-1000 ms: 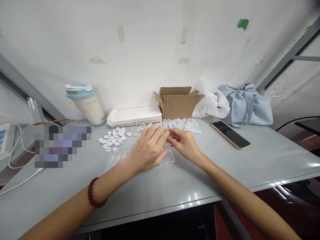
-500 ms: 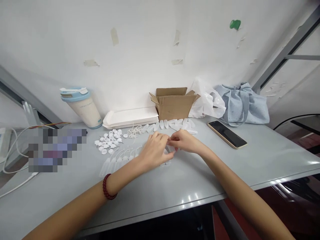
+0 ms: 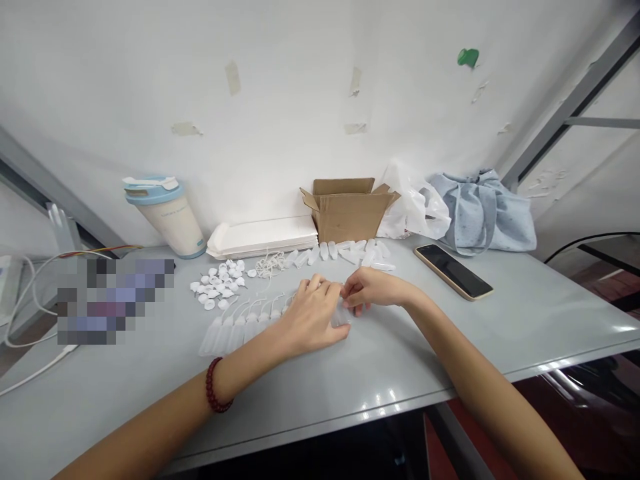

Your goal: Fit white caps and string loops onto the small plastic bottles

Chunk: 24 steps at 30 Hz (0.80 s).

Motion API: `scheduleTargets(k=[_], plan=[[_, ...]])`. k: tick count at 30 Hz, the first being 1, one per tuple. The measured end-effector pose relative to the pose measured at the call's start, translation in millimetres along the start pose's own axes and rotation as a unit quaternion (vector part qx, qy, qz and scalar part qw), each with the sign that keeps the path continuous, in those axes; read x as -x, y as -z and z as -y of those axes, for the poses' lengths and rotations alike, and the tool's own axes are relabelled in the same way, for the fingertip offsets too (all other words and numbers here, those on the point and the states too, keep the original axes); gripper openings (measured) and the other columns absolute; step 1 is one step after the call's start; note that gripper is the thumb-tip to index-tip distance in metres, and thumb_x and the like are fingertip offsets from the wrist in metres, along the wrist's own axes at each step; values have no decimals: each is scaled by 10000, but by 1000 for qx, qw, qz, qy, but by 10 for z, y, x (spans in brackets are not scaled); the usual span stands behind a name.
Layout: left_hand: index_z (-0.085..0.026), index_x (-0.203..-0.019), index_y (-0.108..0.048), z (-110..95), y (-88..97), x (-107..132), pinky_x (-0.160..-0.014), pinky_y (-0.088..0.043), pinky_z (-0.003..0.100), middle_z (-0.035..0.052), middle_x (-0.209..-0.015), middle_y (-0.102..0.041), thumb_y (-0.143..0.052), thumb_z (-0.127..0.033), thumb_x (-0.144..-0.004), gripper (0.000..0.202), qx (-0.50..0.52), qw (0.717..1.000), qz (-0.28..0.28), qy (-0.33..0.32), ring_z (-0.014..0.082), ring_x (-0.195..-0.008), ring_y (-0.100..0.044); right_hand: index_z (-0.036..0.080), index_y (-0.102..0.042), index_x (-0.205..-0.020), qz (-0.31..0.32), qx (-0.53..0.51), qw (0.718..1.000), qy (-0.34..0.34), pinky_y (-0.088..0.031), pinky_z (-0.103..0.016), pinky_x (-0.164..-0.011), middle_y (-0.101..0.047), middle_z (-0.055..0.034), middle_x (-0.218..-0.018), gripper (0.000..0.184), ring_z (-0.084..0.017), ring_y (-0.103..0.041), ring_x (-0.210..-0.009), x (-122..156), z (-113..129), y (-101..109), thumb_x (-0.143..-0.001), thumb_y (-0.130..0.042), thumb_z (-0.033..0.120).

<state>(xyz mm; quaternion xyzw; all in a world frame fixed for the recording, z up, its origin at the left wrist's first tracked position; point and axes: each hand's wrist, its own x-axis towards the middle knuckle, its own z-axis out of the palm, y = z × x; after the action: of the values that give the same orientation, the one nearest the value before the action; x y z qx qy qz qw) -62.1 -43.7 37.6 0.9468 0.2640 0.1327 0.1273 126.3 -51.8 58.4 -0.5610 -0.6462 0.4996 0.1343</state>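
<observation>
My left hand (image 3: 313, 313) lies over the right end of a row of translucent plastic tubes (image 3: 220, 335), its thumb stretched to the right and its fingers curved down. Thin cords or wires rise from the tube tops. My right hand (image 3: 373, 288) is closed in a pinch at the top of a clear tube (image 3: 342, 315) beside my left thumb; its fingertips are partly hidden. Beyond my hands lie several loose translucent tubes (image 3: 333, 251). White round caps with short pins (image 3: 219, 283) and a heap of whitish cords (image 3: 271, 264) are spread behind the row.
Along the wall stand a blue-lidded cup (image 3: 170, 217), a stack of flat white boxes (image 3: 265, 235), an open cardboard box (image 3: 350, 217), a white plastic bag (image 3: 413, 203) and a light blue fabric bag (image 3: 510, 217). A phone (image 3: 453, 272) lies right. Cables (image 3: 33, 343) run along the left side.
My right hand has moved slightly down and away from my left fingertips, toward the tube at the row's right end. My left hand stays over the row. The view has shifted a little.
</observation>
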Motion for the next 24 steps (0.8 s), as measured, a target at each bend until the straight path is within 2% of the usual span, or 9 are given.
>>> scheduleTargets(k=[9,18,22,24], plan=[[-147,-999,-518,15,53,4,-871,-390,438,113,-1080,-588,-602,-368,-783,321,-28,999,31,-1,303,-1054,-439,108,-667,-817,6,-23,1000,-2,-483,-242,-557,-653,-24,-662,183,-154,-653,-616,-1,-14,17,-694,-645,242],[-149,-1016,-527,25,29,12,-873,-394,441,119,-1092,-592,-622,-417,-781,369,-30,999,23,-5,310,-1068,-448,101,-661,-948,5,-30,999,-11,-498,-258,-581,-670,-21,-640,362,-161,-651,-611,-2,-8,30,-640,-741,273],[-150,-1083,-523,116,142,38,-901,-395,450,119,-1101,-602,-606,-516,-785,480,19,1000,-2,24,313,-1101,-456,110,-648,-871,-55,-29,998,-4,-482,-252,-544,-667,-33,-638,253,-154,-645,-581,18,19,50,-695,-701,284],[-157,-1067,-541,275,247,82,-908,-401,443,116,-1109,-610,-541,-487,-832,405,37,996,-37,71,304,-1110,-464,124,-630,-806,-115,-23,993,7,-466,-242,-523,-665,-36,-657,170,-139,-629,-567,15,26,58,-733,-658,275]])
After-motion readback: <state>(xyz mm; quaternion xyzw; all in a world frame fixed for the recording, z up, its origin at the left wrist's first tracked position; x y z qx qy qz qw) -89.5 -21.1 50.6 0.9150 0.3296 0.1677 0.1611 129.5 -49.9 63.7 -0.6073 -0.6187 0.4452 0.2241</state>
